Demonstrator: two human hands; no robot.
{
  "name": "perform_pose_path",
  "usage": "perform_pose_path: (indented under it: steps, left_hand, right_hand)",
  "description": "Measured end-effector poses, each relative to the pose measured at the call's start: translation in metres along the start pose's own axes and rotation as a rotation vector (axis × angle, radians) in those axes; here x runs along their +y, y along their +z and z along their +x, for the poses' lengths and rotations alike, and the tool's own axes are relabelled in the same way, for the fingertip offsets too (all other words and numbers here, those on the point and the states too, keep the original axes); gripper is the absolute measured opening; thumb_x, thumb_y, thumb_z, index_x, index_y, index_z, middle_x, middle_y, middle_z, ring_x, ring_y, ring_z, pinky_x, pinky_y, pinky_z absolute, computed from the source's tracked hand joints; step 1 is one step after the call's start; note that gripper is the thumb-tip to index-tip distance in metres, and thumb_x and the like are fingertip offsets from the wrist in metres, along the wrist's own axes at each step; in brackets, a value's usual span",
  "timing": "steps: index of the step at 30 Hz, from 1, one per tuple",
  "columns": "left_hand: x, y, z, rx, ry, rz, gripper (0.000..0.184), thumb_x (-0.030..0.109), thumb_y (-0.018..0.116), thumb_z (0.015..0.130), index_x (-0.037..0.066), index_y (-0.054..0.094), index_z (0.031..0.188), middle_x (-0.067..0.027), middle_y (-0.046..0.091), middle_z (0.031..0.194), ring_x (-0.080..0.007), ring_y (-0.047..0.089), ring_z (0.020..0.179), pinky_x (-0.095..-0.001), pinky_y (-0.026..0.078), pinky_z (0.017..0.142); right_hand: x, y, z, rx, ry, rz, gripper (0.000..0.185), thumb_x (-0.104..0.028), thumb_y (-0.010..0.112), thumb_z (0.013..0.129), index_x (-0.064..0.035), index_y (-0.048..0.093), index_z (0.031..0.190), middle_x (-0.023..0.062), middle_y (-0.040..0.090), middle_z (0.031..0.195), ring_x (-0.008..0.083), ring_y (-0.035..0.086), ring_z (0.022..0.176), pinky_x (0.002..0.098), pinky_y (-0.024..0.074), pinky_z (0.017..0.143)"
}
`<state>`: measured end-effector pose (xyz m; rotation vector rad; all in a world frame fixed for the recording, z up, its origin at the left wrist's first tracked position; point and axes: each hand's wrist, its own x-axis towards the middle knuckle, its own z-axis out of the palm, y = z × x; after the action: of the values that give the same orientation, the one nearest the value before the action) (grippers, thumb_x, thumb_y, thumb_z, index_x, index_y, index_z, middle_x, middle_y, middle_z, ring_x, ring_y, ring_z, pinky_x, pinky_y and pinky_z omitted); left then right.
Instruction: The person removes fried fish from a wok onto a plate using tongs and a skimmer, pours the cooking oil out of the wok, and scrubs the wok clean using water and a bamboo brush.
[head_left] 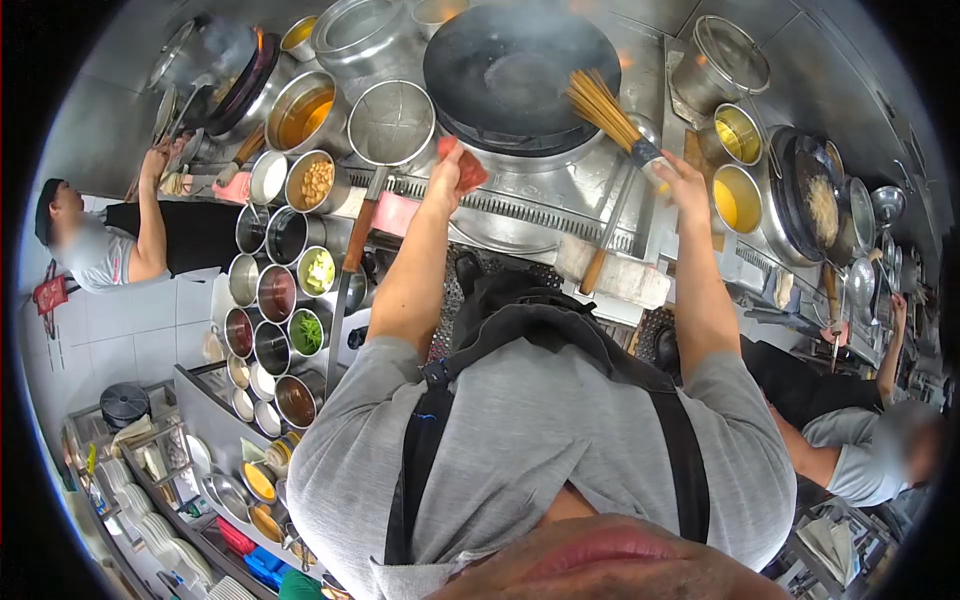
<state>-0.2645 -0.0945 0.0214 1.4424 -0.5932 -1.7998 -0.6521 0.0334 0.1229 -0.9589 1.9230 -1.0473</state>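
My left hand (446,180) is closed on a red cloth (471,172) in front of the wok's near left rim. In my right hand (684,182) is a bamboo wok brush (606,108), gripped by its wrapped handle end. Its bristles fan out over the right rim of the large black wok (480,100), which steams lightly and shows a dark, bare inside. Below the brush a long-handled ladle (597,265) lies slantwise, its wooden grip towards me. Left of the wok rests a round mesh strainer (392,122) with a wooden handle (360,236).
Pots of orange liquid (306,118) and chickpea-like food (316,184) stand at left, above several ingredient tins (309,330). Yellow-filled containers (737,198) stand at right. A folded white cloth (612,272) lies on the front edge. Co-workers (130,240) work at woks on both sides.
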Motion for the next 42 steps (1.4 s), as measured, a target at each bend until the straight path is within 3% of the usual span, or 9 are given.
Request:
perform_pose_path:
  steps: [2, 5, 9, 15, 19, 22, 32, 37, 42]
  left_hand:
    - [0.009, 0.02, -0.004, -0.084, -0.036, -0.051, 0.034, 0.042, 0.059, 0.09, 0.012, 0.059, 0.105, -0.0065, 0.065, 0.087, -0.0242, 0.067, 0.077, -0.0375, 0.05, 0.057]
    - [0.019, 0.049, 0.018, -0.117, -0.07, 0.089, 0.041, 0.052, 0.048, 0.094, 0.012, 0.058, 0.098, -0.0046, 0.066, 0.087, -0.0252, 0.068, 0.084, -0.0463, 0.046, 0.076]
    - [0.016, 0.065, 0.061, -0.019, -0.121, 0.26, 0.039, 0.047, 0.048, 0.095, 0.01, 0.056, 0.1, -0.0083, 0.068, 0.09, -0.0263, 0.068, 0.089, -0.0432, 0.047, 0.075]
    - [0.025, 0.059, 0.055, -0.218, -0.274, -0.111, 0.024, 0.026, 0.054, 0.092, 0.006, 0.055, 0.105, -0.0138, 0.069, 0.093, -0.0266, 0.065, 0.075, -0.0428, 0.051, 0.061]
    - [0.011, 0.067, 0.049, -0.076, -0.122, -0.221, 0.016, 0.009, 0.052, 0.083, 0.005, 0.052, 0.098, -0.0171, 0.068, 0.086, -0.0256, 0.063, 0.069, -0.0414, 0.05, 0.055]
    - [0.024, 0.064, 0.033, 0.032, -0.039, -0.123, 0.016, 0.004, 0.052, 0.076, 0.004, 0.054, 0.092, -0.0163, 0.067, 0.078, -0.0248, 0.062, 0.054, -0.0366, 0.047, 0.046]
    - [0.127, -0.041, -0.028, 0.128, 0.452, 0.385, 0.027, -0.001, 0.049, 0.067, -0.004, 0.06, 0.092, -0.0167, 0.065, 0.065, -0.0227, 0.064, 0.049, -0.0298, 0.041, 0.036]
    - [0.192, -0.029, -0.056, 0.212, 0.641, 0.884, 0.023, 0.009, 0.058, 0.072, -0.005, 0.06, 0.09, -0.014, 0.065, 0.075, -0.0221, 0.064, 0.062, -0.0339, 0.049, 0.054]
    - [0.198, -0.038, -0.045, 0.325, 0.928, 1.24, 0.038, 0.018, 0.062, 0.069, -0.002, 0.062, 0.101, -0.0227, 0.067, 0.087, -0.0361, 0.067, 0.083, -0.0413, 0.051, 0.075]
  right_hand:
    - [0.003, 0.0, 0.002, -0.003, 0.005, 0.026, 0.049, -0.026, 0.072, 0.077, -0.0105, 0.064, 0.123, 0.0084, 0.07, 0.093, 0.0139, 0.064, 0.061, 0.0249, 0.0426, 0.045]
    - [-0.003, 0.002, 0.0, 0.006, 0.002, 0.012, 0.049, -0.025, 0.072, 0.077, -0.0091, 0.064, 0.122, 0.0081, 0.07, 0.092, 0.0136, 0.063, 0.06, 0.0246, 0.0422, 0.045]
    - [0.0, 0.005, 0.002, 0.021, -0.004, 0.016, 0.055, -0.029, 0.075, 0.077, -0.0087, 0.061, 0.126, 0.0081, 0.069, 0.085, 0.0137, 0.062, 0.057, 0.026, 0.0431, 0.042]
    - [0.006, 0.014, 0.002, 0.046, -0.005, -0.044, 0.055, -0.03, 0.076, 0.074, -0.0128, 0.063, 0.125, 0.0064, 0.069, 0.085, 0.0117, 0.062, 0.059, 0.0257, 0.0434, 0.043]
    - [-0.003, 0.018, -0.001, 0.043, 0.051, -0.126, 0.055, -0.032, 0.076, 0.073, -0.014, 0.063, 0.124, 0.011, 0.071, 0.091, 0.0176, 0.067, 0.069, 0.0303, 0.0505, 0.055]
    - [-0.027, 0.028, -0.02, 0.082, -0.131, -0.405, 0.053, -0.032, 0.075, 0.074, -0.0166, 0.063, 0.124, 0.0201, 0.068, 0.104, 0.0293, 0.065, 0.102, 0.0359, 0.0479, 0.09]
    - [-0.019, 0.07, -0.091, -0.208, -0.552, -0.388, 0.051, -0.027, 0.073, 0.076, -0.0118, 0.061, 0.123, 0.0203, 0.066, 0.108, 0.0374, 0.062, 0.099, 0.0423, 0.0494, 0.087]
    - [-0.019, 0.119, -0.071, -0.31, -0.517, -0.33, 0.05, -0.026, 0.07, 0.078, -0.0121, 0.06, 0.125, 0.0203, 0.065, 0.11, 0.0379, 0.061, 0.101, 0.0417, 0.0487, 0.089]
    - [-0.018, 0.136, -0.047, -0.368, -0.359, -0.246, 0.059, -0.028, 0.068, 0.077, -0.0156, 0.054, 0.132, 0.0185, 0.064, 0.116, 0.0351, 0.062, 0.105, 0.0378, 0.0488, 0.09]
